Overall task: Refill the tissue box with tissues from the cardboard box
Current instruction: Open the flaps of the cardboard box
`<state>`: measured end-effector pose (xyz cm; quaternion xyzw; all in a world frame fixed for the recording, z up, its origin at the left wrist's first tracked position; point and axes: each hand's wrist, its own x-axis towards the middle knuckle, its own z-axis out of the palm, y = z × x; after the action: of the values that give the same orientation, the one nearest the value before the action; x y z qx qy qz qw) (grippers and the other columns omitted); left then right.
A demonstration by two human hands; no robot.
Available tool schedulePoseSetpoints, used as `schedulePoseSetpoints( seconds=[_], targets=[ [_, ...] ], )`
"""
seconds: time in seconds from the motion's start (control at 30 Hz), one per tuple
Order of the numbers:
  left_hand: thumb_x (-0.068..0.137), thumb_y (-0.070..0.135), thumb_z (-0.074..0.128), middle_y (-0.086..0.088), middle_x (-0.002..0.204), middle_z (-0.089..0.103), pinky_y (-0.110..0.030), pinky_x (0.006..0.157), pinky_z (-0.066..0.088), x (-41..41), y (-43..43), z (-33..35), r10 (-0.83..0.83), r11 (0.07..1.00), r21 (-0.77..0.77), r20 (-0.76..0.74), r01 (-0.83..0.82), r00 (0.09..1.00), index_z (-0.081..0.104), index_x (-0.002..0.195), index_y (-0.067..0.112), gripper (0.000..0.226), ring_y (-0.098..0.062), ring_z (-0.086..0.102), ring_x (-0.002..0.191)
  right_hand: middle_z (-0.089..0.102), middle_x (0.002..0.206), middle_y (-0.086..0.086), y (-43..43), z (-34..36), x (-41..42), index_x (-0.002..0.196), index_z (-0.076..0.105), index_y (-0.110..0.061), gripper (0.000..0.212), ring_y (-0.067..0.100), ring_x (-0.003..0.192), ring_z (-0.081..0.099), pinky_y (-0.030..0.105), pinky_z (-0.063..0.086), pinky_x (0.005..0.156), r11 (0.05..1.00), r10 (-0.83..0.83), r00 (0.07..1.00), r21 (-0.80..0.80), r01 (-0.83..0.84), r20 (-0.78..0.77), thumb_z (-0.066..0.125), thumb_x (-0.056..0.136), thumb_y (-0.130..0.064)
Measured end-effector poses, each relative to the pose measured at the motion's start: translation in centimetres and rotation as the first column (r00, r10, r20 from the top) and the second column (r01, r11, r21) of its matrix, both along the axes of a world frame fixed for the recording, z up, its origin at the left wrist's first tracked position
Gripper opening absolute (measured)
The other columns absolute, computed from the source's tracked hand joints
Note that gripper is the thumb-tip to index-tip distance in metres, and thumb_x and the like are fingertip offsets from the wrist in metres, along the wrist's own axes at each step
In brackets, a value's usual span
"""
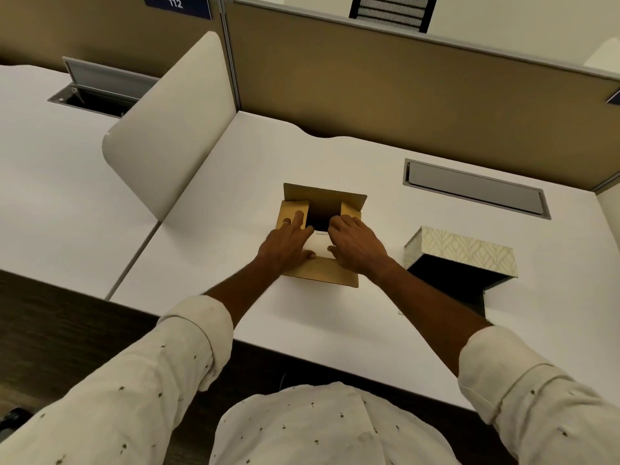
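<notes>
Early step, at the open cardboard box [320, 209] mid-worktop [335, 330]: left hand [288, 243] and right hand [357, 245] spread on its flaps, clamping nothing; next, reach inside for tissues; patterned tissue box [464, 251] waiting just right.

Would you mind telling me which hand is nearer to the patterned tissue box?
Right. The right hand rests on the cardboard box, beside the tissue box; the left hand lies farther away.
</notes>
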<state>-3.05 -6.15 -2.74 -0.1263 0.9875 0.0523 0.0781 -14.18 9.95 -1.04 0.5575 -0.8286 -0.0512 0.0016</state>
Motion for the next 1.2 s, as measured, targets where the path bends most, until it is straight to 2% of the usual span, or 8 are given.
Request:
schedulePoseSetpoints(
  seconds=[0.2, 0.3, 0.5, 0.63, 0.73, 0.9, 1.03, 1.2],
  targets=[
    [0.092, 0.039, 0.068, -0.013, 0.153, 0.031, -0.045, 0.08, 0.055, -0.3, -0.4, 1.0, 0.046, 0.995, -0.088, -0.049, -0.051, 0.998, 0.043, 0.138, 0.012, 0.059, -0.035, 0.053, 0.125, 0.071, 0.116, 0.012, 1.7, 0.9, -2.1, 0.104, 0.072, -0.01, 0.029, 0.03, 0.113, 0.063, 0.048, 0.038, 0.114, 0.979, -0.183, 0.977, -0.107, 0.172, -0.108, 0.063, 0.096, -0.036],
    [0.092, 0.036, 0.067, -0.014, 0.147, 0.04, -0.044, 0.071, 0.055, 0.0, -1.1, 1.8, 0.071, 0.984, -0.158, -0.093, -0.085, 0.993, 0.047, 0.132, 0.01, 0.052, -0.033, 0.054, 0.12, 0.07, 0.123, 0.013, 3.0, 0.4, -3.3, 0.117, 0.066, -0.01, 0.033, 0.032, 0.118, 0.062, 0.05, 0.032, 0.118, 0.958, -0.285, 0.956, -0.063, 0.281, -0.064, 0.063, 0.096, -0.035],
    [0.084, 0.03, 0.073, -0.008, 0.104, 0.061, -0.034, 0.059, 0.04, 1.0, -2.9, 3.7, 0.104, 0.913, -0.379, -0.14, -0.15, 0.985, 0.062, 0.108, 0.011, 0.032, -0.026, 0.063, 0.087, 0.045, 0.155, 0.013, 4.0, -0.5, -4.1, 0.155, 0.03, -0.012, 0.082, 0.033, 0.121, 0.06, 0.046, 0.051, 0.098, 0.959, -0.274, 0.958, -0.057, 0.279, 0.086, 0.075, 0.087, -0.025],
    [0.083, 0.018, 0.073, -0.009, 0.103, 0.064, -0.036, 0.07, 0.045, 1.4, -3.8, 4.2, 0.199, 0.876, -0.431, -0.081, -0.214, 0.977, 0.066, 0.105, 0.01, 0.024, -0.026, 0.062, 0.092, 0.017, 0.17, 0.009, 3.4, -0.3, -4.7, 0.162, 0.006, -0.02, 0.114, 0.036, 0.117, 0.061, 0.048, 0.058, 0.082, 0.959, -0.269, 0.953, -0.048, 0.278, 0.141, 0.085, 0.08, -0.029],
    [0.087, 0.032, 0.073, -0.013, 0.118, 0.062, -0.038, 0.086, 0.048, 1.4, -3.9, 3.5, 0.273, 0.904, -0.333, -0.029, -0.267, 0.961, 0.064, 0.115, 0.006, 0.039, -0.029, 0.059, 0.107, -0.001, 0.173, 0.004, 2.7, -0.1, -5.8, 0.163, -0.002, -0.023, 0.127, 0.035, 0.113, 0.062, 0.045, 0.058, 0.075, 0.967, -0.251, 0.946, 0.001, 0.256, 0.204, 0.089, 0.075, -0.034],
    [0.064, 0.08, 0.071, -0.02, 0.141, 0.048, -0.048, 0.101, 0.046, 0.9, -2.0, 1.8, 0.506, 0.848, 0.077, 0.177, -0.524, 0.844, 0.043, 0.139, 0.004, 0.11, -0.037, 0.045, 0.132, -0.013, 0.172, 0.005, 1.7, -0.1, -7.8, 0.162, -0.008, -0.023, 0.138, 0.038, 0.126, 0.054, 0.049, 0.056, 0.093, 0.969, -0.244, 0.928, 0.101, 0.225, 0.281, 0.09, 0.069, -0.051],
    [0.053, 0.074, 0.082, -0.017, 0.162, 0.02, -0.059, 0.116, 0.034, 0.6, -0.8, 0.0, 0.48, 0.793, 0.246, 0.314, -0.558, 0.82, 0.006, 0.158, 0.013, 0.144, -0.041, 0.022, 0.149, -0.007, 0.173, 0.003, 1.5, -0.3, -9.3, 0.162, -0.005, -0.023, 0.142, 0.04, 0.137, 0.043, 0.049, 0.05, 0.099, 0.962, -0.266, 0.894, 0.161, 0.221, 0.36, 0.09, 0.063, -0.06],
    [0.05, 0.058, 0.094, -0.019, 0.156, 0.023, -0.063, 0.111, 0.036, 0.3, 0.2, -1.0, 0.498, 0.751, 0.358, 0.244, -0.554, 0.832, -0.001, 0.158, 0.023, 0.148, -0.046, 0.027, 0.143, 0.008, 0.172, -0.001, 1.2, -1.2, -10.4, 0.161, 0.011, -0.02, 0.136, 0.041, 0.141, 0.036, 0.051, 0.045, 0.105, 0.953, -0.296, 0.846, 0.193, 0.232, 0.443, 0.091, 0.059, -0.062]
  ],
)
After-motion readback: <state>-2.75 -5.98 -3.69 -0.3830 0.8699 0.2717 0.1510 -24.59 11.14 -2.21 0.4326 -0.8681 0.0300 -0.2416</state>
